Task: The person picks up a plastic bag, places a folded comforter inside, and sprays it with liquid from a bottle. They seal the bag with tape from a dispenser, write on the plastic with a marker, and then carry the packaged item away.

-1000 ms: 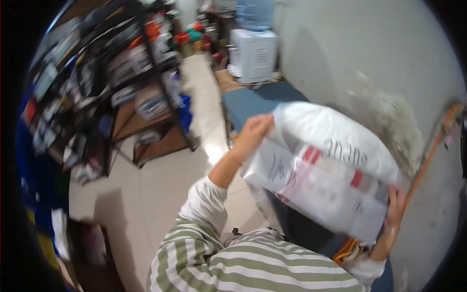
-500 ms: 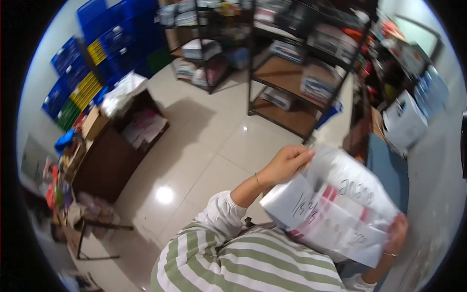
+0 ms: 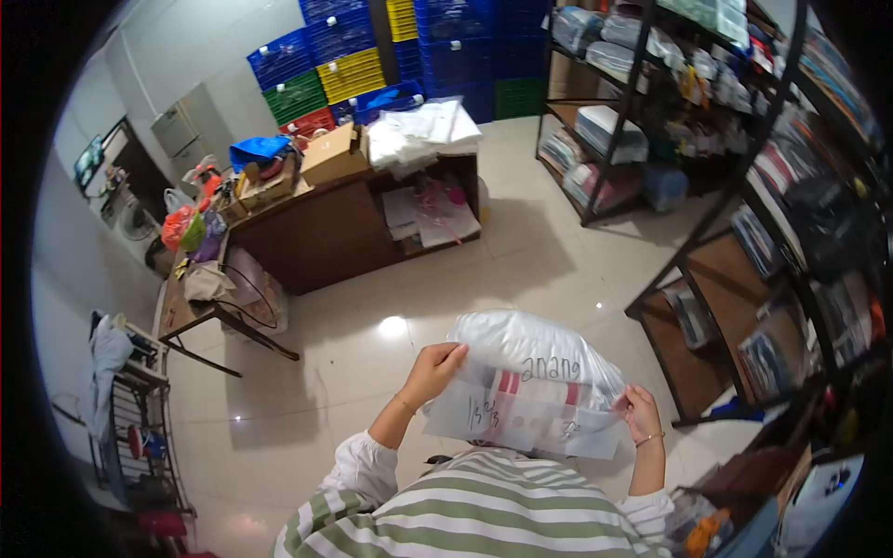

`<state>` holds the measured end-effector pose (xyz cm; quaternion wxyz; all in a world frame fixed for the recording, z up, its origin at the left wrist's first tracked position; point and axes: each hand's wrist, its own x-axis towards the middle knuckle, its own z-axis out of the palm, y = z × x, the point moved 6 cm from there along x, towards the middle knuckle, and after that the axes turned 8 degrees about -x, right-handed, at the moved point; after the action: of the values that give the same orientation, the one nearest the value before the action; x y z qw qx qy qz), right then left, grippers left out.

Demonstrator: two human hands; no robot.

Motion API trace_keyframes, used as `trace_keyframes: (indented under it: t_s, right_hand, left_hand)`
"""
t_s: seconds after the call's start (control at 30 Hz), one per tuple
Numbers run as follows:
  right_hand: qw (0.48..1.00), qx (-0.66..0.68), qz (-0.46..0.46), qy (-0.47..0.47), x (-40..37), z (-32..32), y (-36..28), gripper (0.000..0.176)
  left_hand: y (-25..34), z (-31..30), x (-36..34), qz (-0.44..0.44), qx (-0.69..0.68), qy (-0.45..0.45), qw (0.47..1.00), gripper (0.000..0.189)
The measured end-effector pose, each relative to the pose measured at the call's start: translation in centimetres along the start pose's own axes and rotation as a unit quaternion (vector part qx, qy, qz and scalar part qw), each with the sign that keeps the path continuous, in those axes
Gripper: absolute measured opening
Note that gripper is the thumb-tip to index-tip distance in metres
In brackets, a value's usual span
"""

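Between my two hands, in front of my striped shirt, is a white plastic package (image 3: 510, 337) with "anang" handwritten on it in black. A band with red-pink bars crosses its face, and a pale sheet or flap with handwritten figures covers the lower part. My left hand (image 3: 434, 370) pinches the upper left edge, thumb and fingers closed. On the opposite side, my right hand (image 3: 639, 414) grips the right edge with fingers closed. The package is held above the tiled floor, its writing facing up toward me.
A brown desk (image 3: 312, 244) ahead carries a cardboard box (image 3: 331, 156) and a pile of white plastic bags (image 3: 409, 135). Stacked crates (image 3: 349, 76) line the back wall. Dark metal shelves (image 3: 712, 339) with wrapped goods stand on the right. A small table (image 3: 191, 321) stands left.
My view has swung left, bringing the desk nearer the middle and the shelves to the right. The package has come round with me and lies more level, still in both hands.
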<state>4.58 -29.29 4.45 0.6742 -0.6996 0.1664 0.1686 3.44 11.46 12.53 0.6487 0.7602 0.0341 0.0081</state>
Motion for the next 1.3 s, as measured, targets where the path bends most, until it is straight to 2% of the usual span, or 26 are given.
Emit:
trace_keyframes:
  t_s: [0.13, 0.33, 0.5, 0.67, 0.73, 0.83, 0.97, 1.03, 1.07, 1.1, 1.13, 1.17, 1.2, 1.23, 1.27, 1.3]
  right_hand:
    - [0.983, -0.131, 0.007, -0.125, 13.1, 10.8, -9.4, 0.015]
    - [0.947, -0.213, 0.034, -0.239, 28.1, 26.6, -13.1, 0.013]
    - [0.936, -0.232, 0.065, -0.257, 36.3, 38.9, -13.6, 0.012]
    - [0.916, -0.266, 0.127, -0.272, 44.1, 50.8, -12.2, 0.014]
    - [0.907, -0.269, 0.16, -0.282, 46.5, 54.3, -11.2, 0.014]
    - [0.885, -0.288, 0.199, -0.307, 52.3, 59.4, -7.5, 0.015]
    - [0.876, -0.298, 0.243, -0.29, 58.5, 65.8, -5.1, 0.013]
    - [0.874, -0.312, 0.223, -0.3, 63.7, 70.4, -4.5, 0.014]
    - [0.871, -0.318, 0.228, -0.298, 65.1, 72.2, -4.1, 0.014]
    - [0.867, -0.328, 0.237, -0.292, 66.0, 73.0, -3.4, 0.014]
    - [0.863, -0.358, 0.203, -0.292, 68.4, 74.7, -2.9, 0.021]
    - [0.82, -0.474, 0.13, -0.294, 69.8, 77.0, -4.9, 0.025]
    - [0.757, -0.581, 0.055, -0.295, 70.1, 78.8, -7.0, 0.029]
    - [0.774, -0.592, -0.052, -0.217, 72.1, 79.0, -5.2, 0.031]
    - [0.778, -0.59, -0.165, -0.135, 74.2, 79.0, -3.5, 0.034]
    - [0.763, -0.594, -0.134, -0.217, 73.6, 79.5, -3.6, 0.032]
  left_hand:
    - [-1.7, -8.1, 4.9, -0.077, -0.024, 0.165, 0.983, 0.038]
    - [-9.9, -19.2, 11.6, -0.089, -0.086, 0.295, 0.947, 0.039]
    - [-16.1, -28.5, 17.3, -0.145, -0.068, 0.309, 0.937, 0.038]
    - [-25.2, -37.4, 22.9, -0.224, -0.031, 0.308, 0.924, 0.04]
    - [-29.9, -40.0, 24.2, -0.253, -0.023, 0.304, 0.918, 0.04]
    - [-33.4, -44.2, 27.3, -0.286, 0.038, 0.301, 0.909, 0.041]
    - [-38.5, -48.1, 31.1, -0.363, 0.067, 0.311, 0.876, 0.041]
    - [-42.1, -51.9, 34.2, -0.367, 0.111, 0.336, 0.86, 0.041]
    - [-41.1, -53.3, 35.8, -0.43, 0.137, 0.314, 0.835, 0.04]
    - [-41.4, -54.8, 36.8, -0.439, 0.128, 0.34, 0.822, 0.039]
    - [-42.0, -56.4, 38.0, -0.447, 0.117, 0.368, 0.807, 0.039]
    - [-42.6, -57.4, 38.4, -0.459, 0.104, 0.393, 0.79, 0.04]
    - [-43.6, -58.3, 39.2, -0.395, 0.027, 0.444, 0.804, 0.04]
    - [-44.4, -59.1, 39.9, -0.324, -0.049, 0.493, 0.806, 0.042]
    - [-43.3, -59.3, 40.7, -0.329, -0.086, 0.477, 0.81, 0.043]
    - [-40.4, -59.5, 41.6, -0.332, -0.123, 0.46, 0.814, 0.044]
